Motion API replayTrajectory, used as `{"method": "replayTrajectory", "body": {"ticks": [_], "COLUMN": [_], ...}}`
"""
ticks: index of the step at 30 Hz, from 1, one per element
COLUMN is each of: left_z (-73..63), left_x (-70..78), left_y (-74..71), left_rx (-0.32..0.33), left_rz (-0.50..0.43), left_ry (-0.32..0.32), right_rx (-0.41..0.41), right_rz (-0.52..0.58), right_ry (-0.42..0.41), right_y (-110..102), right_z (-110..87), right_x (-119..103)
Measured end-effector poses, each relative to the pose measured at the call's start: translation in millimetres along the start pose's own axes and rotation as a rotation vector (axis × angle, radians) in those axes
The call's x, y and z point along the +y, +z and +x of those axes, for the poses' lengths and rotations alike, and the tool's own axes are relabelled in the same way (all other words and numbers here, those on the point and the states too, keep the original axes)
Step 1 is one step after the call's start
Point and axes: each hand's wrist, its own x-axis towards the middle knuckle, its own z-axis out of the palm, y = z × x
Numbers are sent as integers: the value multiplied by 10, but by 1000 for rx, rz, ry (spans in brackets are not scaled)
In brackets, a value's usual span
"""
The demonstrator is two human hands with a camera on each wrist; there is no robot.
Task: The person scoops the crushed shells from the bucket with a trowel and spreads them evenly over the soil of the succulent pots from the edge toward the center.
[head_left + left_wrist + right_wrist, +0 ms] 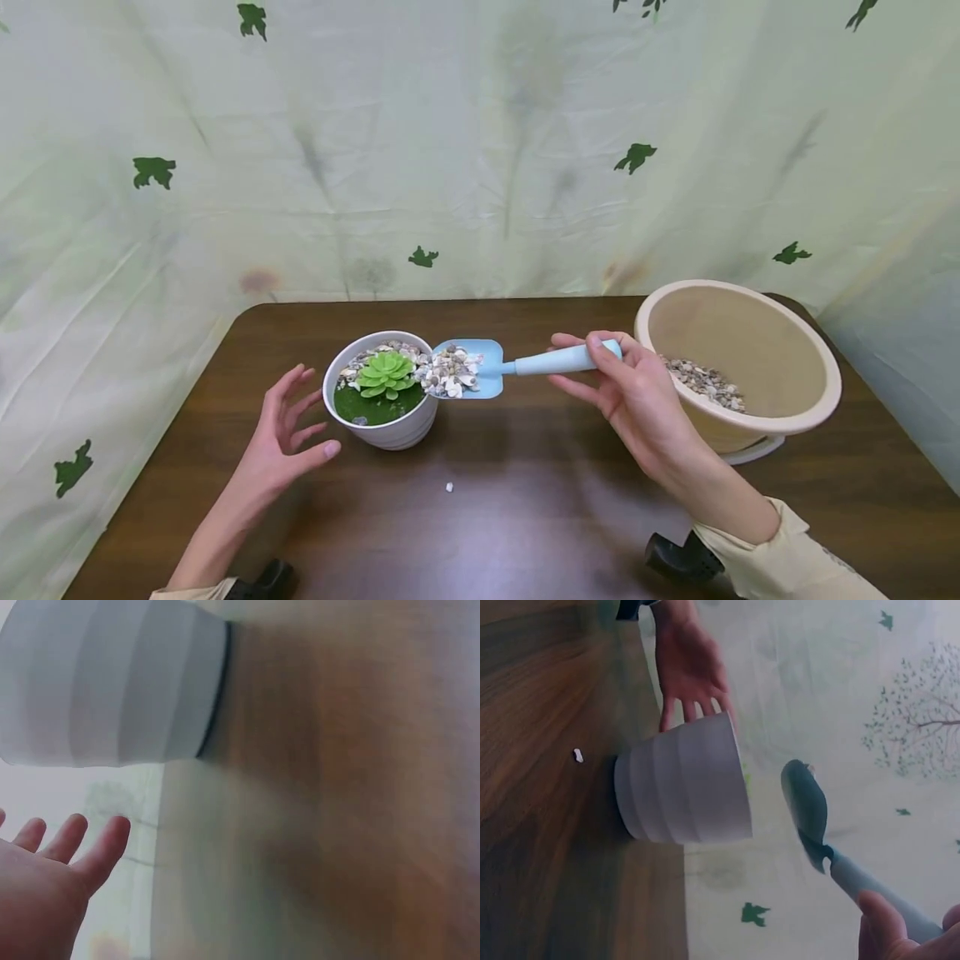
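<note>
In the head view my right hand (641,400) holds a light blue hand trowel (491,379) by its handle. Small pale pebbles (453,371) are heaped on the blade, whose tip is at the right side of a white pot (397,435). The right wrist view shows the trowel blade (806,799) apart from the pot and above its rim. Inside the pot sit a green succulent (386,375), green moss-like cover at the front and pebbles behind. My left hand (277,446), fingers spread and slightly bent, is left of the pot without touching it.
A large beige pot (823,404) with pebbles (705,383) in its bottom stands at the table's right. One loose pebble (449,487) lies on the brown wooden table (510,533). Behind the table hangs a pale curtain (465,167) with leaf prints.
</note>
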Motion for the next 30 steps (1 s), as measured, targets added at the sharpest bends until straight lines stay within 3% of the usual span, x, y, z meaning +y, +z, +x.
{"method": "replayTrajectory", "body": {"ticks": [8,12,20,30], "left_z": [334,427,439,417], "left_x": [2,-8,-15,-32], "left_y": [76,90,67,96], "left_rx": [-76,-113,-163,-129], "left_rz": [-93,-102,-36,35], "left_ry": [-40,-60,-76,-59], "right_rx": [48,56,47,38], "right_rz": [-4,-38,-63,-107], "right_ry": [-26,-33,-64,-133], "right_y": [71,106,103,69], "right_z": [116,159,195,255], "right_x": [177,258,304,348]}}
